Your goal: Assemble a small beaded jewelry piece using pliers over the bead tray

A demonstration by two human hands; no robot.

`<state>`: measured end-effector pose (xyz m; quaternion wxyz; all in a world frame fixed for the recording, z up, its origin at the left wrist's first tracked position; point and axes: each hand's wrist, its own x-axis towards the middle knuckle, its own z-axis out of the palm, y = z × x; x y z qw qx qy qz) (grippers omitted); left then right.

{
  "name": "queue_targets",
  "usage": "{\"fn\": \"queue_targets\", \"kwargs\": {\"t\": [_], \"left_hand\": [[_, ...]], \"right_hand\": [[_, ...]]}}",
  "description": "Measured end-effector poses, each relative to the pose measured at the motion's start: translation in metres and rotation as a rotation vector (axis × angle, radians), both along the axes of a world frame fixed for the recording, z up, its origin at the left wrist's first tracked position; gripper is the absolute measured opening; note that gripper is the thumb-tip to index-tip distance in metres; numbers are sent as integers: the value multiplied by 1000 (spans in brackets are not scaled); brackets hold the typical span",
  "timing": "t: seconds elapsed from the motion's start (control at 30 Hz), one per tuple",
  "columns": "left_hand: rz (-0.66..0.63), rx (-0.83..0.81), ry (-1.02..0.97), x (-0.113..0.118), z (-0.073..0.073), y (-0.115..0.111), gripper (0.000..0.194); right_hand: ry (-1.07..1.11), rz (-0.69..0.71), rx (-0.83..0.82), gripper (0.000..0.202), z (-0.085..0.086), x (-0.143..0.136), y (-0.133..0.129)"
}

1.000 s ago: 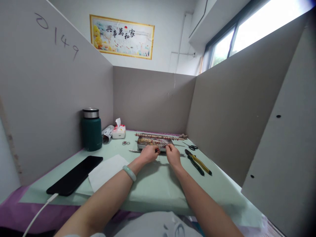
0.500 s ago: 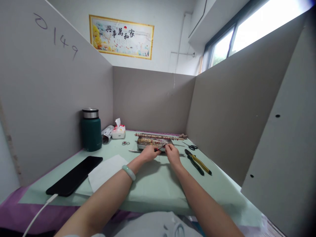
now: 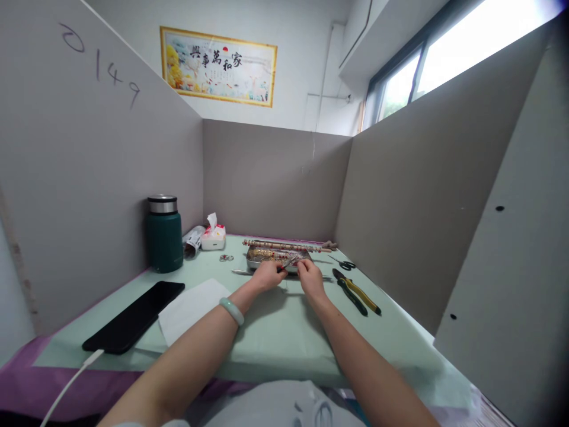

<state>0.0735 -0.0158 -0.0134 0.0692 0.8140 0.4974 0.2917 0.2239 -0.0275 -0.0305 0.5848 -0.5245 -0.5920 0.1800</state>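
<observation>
Compared with 1 second earlier, the slim dark-handled tool (image 3: 287, 265) has shifted slightly, more of its metal end now showing between the hands. It may be tweezers or small pliers, and sits just above the near edge of a metal tray (image 3: 254, 266). The left hand (image 3: 268, 276), with a pale green bangle (image 3: 232, 311) at its wrist, grips the tool. The right hand (image 3: 312, 279) is closed in a pinch beside it; any piece between its fingertips is too small to make out. Both are close together, probably to steady fine work. Gold and red bits fill the tray, presumably so they cannot scatter. A beaded stick (image 3: 267, 244) lies along its far side, a thin metal rod (image 3: 241, 271) along its near side. Scissors (image 3: 347, 265) and green-and-yellow pliers (image 3: 358, 290) lie to the right, within easy reach. To the left are a black phone (image 3: 136, 317) with a white cable, and a teal flask (image 3: 163, 240). "0149" is handwritten on the left partition (image 3: 111, 154). The wall poster (image 3: 219, 66) reads, right to left, 家和萬事興. No brand is legible.
</observation>
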Motion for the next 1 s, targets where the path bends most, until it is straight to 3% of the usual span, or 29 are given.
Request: {"fn": "queue_targets", "kwargs": {"t": [1.0], "left_hand": [[34, -2, 46, 1, 1, -3, 28]], "right_hand": [[-34, -30, 55, 26, 4, -1, -6]]}}
